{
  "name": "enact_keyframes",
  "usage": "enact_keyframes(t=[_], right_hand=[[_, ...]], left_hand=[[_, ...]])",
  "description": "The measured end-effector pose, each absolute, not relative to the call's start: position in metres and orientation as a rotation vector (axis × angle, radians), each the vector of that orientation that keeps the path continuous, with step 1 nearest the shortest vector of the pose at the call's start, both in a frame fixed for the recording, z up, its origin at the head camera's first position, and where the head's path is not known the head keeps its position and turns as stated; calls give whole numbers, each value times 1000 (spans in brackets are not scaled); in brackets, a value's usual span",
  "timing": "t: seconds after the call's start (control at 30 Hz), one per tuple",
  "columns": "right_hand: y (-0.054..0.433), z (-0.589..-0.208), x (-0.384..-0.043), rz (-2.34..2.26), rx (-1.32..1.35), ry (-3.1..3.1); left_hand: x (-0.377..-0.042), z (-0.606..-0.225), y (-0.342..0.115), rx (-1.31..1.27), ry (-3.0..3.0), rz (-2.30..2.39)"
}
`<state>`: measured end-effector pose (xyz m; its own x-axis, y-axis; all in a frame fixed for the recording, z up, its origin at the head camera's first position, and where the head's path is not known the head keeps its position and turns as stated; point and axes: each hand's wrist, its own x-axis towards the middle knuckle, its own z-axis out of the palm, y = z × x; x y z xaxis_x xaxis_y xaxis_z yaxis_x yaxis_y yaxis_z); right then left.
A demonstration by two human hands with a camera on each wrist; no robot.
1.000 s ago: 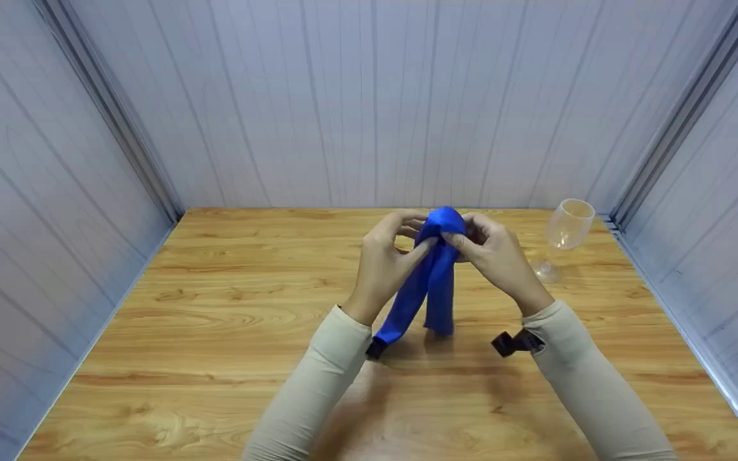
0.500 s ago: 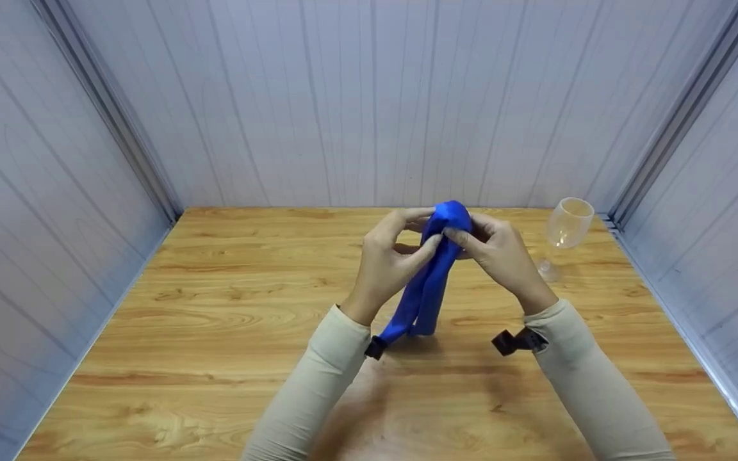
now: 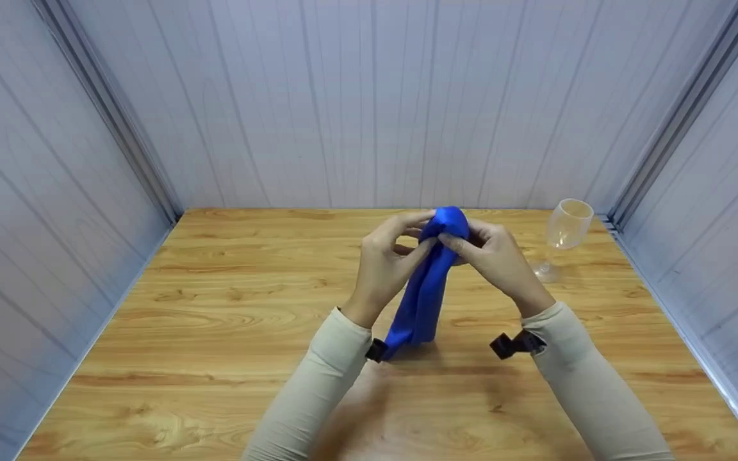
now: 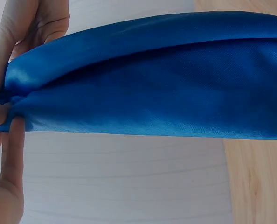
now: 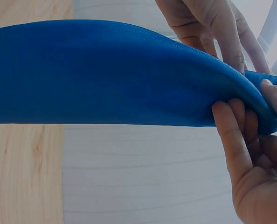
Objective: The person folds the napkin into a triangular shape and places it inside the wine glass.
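Note:
A long strip of shiny blue satin cloth (image 3: 430, 291) hangs folded over at the top, its two tails falling side by side toward the table. My left hand (image 3: 385, 259) pinches the gathered top of the strip from the left, thumb in front and fingers behind. From the right, my right hand (image 3: 494, 256) pinches the same gathered spot, both thumbs close together. In the left wrist view the blue cloth (image 4: 152, 88) shows a deep lengthwise fold opening between its layers. In the right wrist view the cloth (image 5: 110, 74) spreads wide and flat, with fingers curled at its bunched end.
A clear stemmed wine glass (image 3: 569, 224) stands upright at the back right of the wooden table (image 3: 228, 333). White panel walls (image 3: 343, 102) enclose the back and sides. Black wrist cameras (image 3: 516, 344) show under the pale sleeves (image 3: 593, 378).
The tail on the right has swung left, closing against the other tail. The bunched top rose slightly, then came down again, with both hands keeping their pinch on it.

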<state>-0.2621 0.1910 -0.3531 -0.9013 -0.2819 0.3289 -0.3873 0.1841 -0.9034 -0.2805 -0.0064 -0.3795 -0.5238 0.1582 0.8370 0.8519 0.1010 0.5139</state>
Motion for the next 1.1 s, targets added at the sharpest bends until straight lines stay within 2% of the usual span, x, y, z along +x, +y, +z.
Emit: enact_keyframes(t=[0.67, 1.1], right_hand=[[189, -354, -259, 1656, 585, -2326], [189, -354, -260, 1754, 656, -2274]], left_hand=[[-275, -389, -8, -1050, -1851, -1610], [-273, -407, -10, -1155, -2272, -1654]])
